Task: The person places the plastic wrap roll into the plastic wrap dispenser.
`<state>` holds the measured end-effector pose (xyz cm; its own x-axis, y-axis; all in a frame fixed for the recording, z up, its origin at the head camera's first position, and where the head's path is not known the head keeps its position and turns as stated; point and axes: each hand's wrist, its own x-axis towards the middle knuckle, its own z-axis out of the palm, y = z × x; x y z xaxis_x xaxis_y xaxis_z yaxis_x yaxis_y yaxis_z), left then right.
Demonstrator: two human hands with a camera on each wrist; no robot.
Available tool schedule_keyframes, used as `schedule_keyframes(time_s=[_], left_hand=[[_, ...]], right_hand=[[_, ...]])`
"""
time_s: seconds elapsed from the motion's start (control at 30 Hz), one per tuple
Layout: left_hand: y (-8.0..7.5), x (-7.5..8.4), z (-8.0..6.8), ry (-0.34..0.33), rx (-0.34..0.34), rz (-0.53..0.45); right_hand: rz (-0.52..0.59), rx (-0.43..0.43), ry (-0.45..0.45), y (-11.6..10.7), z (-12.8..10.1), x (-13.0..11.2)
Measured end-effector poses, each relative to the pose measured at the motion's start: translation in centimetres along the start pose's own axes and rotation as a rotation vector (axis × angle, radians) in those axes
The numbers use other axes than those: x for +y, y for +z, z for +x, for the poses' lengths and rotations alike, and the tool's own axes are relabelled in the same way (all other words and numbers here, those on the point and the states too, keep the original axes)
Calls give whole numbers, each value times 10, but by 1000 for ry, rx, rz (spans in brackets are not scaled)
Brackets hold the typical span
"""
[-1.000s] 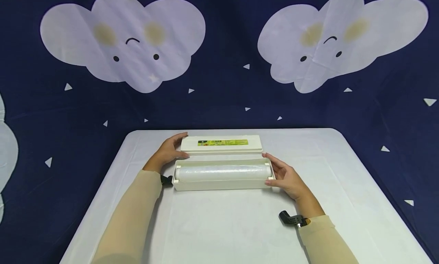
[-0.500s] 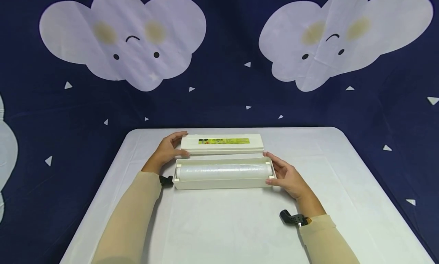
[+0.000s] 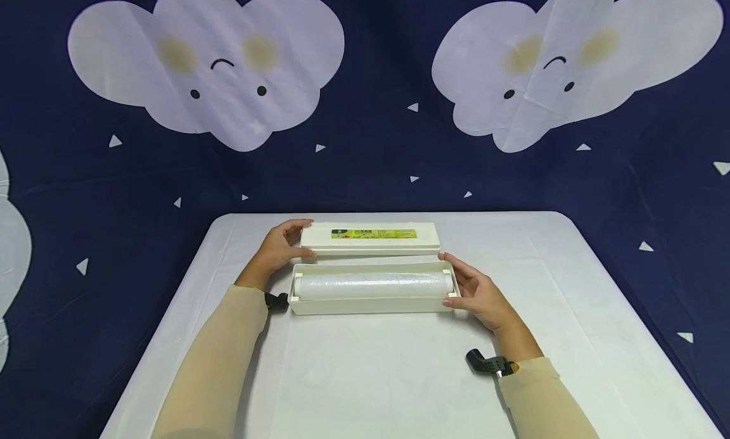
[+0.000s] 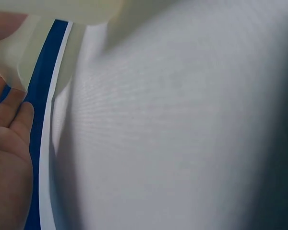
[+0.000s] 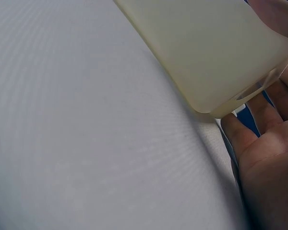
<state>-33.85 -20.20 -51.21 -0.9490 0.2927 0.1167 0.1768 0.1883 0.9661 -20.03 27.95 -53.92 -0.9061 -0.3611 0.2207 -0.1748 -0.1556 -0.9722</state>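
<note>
A long cream plastic box [image 3: 365, 306] lies crosswise on the white table, its top uncovered. Inside it rests a roll of cling film [image 3: 373, 286] spanning nearly its full length. My right hand [image 3: 485, 299] grips the box's right end, thumb on the front wall and fingers round the far side. Just behind the box is its cream lid [image 3: 371, 244], bearing a yellow-green label [image 3: 373, 234]. My left hand [image 3: 276, 248] holds the lid's left end between thumb in front and fingers behind. The right wrist view shows fingers at the slotted end of the box [image 5: 201, 52].
The white-covered table [image 3: 365, 375] extends in front of the box and to both sides. A dark blue cloth with clouds [image 3: 205, 65] hangs behind it. Black cameras [image 3: 487, 363] are strapped to both wrists.
Both hands keep their holds. The lid's right end shifts very slightly to the right; the box stays nearly still. The view tilts a little.
</note>
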Motion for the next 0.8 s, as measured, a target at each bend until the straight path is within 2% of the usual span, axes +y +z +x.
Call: schedule_keyframes(time_s=[0.27, 0.57, 0.8], left_hand=[[-2, 7, -3, 6, 28, 41], [-3, 10, -7, 2, 58, 13], [-7, 13, -8, -2, 92, -53]], right_hand=[[-1, -7, -13, 2, 1, -2], [-2, -27, -32, 0, 2, -1], [-29, -23, -41, 0, 1, -2]])
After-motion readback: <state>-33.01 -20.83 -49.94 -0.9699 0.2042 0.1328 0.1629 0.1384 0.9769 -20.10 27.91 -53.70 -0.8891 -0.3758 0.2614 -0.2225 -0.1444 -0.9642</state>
